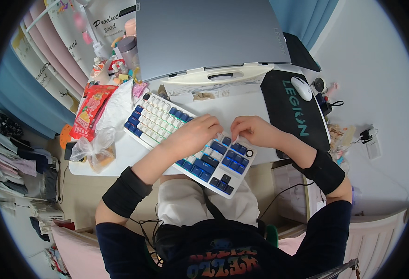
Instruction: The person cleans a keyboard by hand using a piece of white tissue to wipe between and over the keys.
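White surface (248, 106) carried the keyboard (203, 163) at centre, slanted from ten to five o'clock, its five-o'clock end past the edge. Left hand (197, 134) and right hand (254, 130) stood slightly apart over its upper side; any grip could not be determined. The mouse (301, 88) lay at two o'clock.

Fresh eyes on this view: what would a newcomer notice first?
Probably the blue-and-white keyboard, aslant across the near edge of the white desk, with the left hand and right hand close together at its far side. Next, the large grey panel at top centre, then the red packet on the left.
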Motion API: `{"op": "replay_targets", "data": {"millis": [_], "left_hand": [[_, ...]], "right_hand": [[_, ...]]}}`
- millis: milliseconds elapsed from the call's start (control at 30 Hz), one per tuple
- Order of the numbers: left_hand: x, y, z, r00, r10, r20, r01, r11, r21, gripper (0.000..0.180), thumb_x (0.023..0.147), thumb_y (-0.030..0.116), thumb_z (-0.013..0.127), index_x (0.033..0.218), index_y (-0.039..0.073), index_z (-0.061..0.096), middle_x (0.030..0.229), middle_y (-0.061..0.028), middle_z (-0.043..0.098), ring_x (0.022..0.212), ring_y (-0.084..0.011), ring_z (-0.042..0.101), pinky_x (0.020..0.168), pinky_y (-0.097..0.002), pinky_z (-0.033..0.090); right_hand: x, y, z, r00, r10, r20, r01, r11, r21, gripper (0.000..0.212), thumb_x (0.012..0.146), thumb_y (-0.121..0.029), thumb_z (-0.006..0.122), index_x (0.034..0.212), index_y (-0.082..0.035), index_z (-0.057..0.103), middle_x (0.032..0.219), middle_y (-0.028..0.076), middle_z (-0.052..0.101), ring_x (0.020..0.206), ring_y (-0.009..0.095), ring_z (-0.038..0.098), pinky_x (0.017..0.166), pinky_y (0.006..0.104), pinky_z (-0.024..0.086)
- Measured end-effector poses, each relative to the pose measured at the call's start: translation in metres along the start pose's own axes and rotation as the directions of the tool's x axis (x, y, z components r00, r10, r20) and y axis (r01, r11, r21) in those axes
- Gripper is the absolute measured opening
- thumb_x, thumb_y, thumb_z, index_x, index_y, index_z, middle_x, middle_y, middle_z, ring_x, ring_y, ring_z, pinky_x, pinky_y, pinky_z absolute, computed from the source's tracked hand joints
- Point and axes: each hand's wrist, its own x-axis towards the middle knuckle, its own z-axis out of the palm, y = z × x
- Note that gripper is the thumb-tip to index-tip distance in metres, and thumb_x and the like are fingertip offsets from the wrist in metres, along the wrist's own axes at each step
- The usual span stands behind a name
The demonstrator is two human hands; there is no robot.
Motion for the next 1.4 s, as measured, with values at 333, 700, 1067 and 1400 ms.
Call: {"op": "replay_targets", "data": {"millis": [333, 700, 1067, 1400], "left_hand": [[-0.006, 0.004, -0.004, 0.998, -0.044, -0.033, 0.043, 0.999, -0.033, 0.02, 0.081, 0.009, 0.063, 0.1, 0.004, 0.061, 0.102, -0.0078, 0.058, 0.097, -0.0256, 0.056, 0.084, -0.0348, 0.047], [-0.028, 0.011, 0.002, 0.996, -0.054, -0.07, 0.054, 0.999, -0.009, 0.038, 0.081, 0.014, 0.064, 0.116, 0.001, 0.055, 0.122, -0.0123, 0.054, 0.114, -0.0294, 0.052, 0.097, -0.0388, 0.043], [-0.04, 0.039, 0.014, 0.999, -0.039, 0.012, 0.038, 0.995, 0.093, 0.06, 0.083, 0.036, 0.063, 0.127, -0.002, 0.046, 0.136, -0.0155, 0.043, 0.128, -0.03, 0.039, 0.108, -0.0405, 0.031], [-0.045, 0.033, 0.022, 0.999, -0.015, -0.046, 0.018, 0.998, 0.067, 0.06, 0.085, 0.036, 0.06, 0.129, -0.002, 0.045, 0.139, -0.0145, 0.041, 0.129, -0.0289, 0.039, 0.109, -0.0398, 0.03]], "right_hand": [[-0.002, -0.01, 0.021, 0.947, -0.112, -0.302, 0.055, 0.98, -0.191, 0.029, 0.072, 0.011, 0.055, 0.092, -0.005, 0.067, 0.093, 0.006, 0.06, 0.085, 0.023, 0.06, 0.072, 0.0299, 0.048], [-0.045, -0.016, -0.008, 0.976, -0.189, -0.109, 0.124, 0.891, -0.436, 0.033, 0.069, 0.013, 0.056, 0.091, -0.008, 0.068, 0.094, 0.005, 0.061, 0.085, 0.023, 0.061, 0.072, 0.0312, 0.051], [-0.027, -0.034, 0.02, 0.939, -0.342, -0.032, 0.258, 0.763, -0.592, 0.028, 0.067, 0.005, 0.062, 0.091, -0.009, 0.066, 0.1, 0.003, 0.056, 0.094, 0.021, 0.058, 0.072, 0.0298, 0.053], [-0.035, -0.052, 0.009, 0.991, -0.103, -0.085, 0.025, 0.77, -0.637, 0.023, 0.071, -0.001, 0.06, 0.093, -0.006, 0.066, 0.101, 0.005, 0.055, 0.097, 0.023, 0.056, 0.076, 0.0321, 0.052]]}}
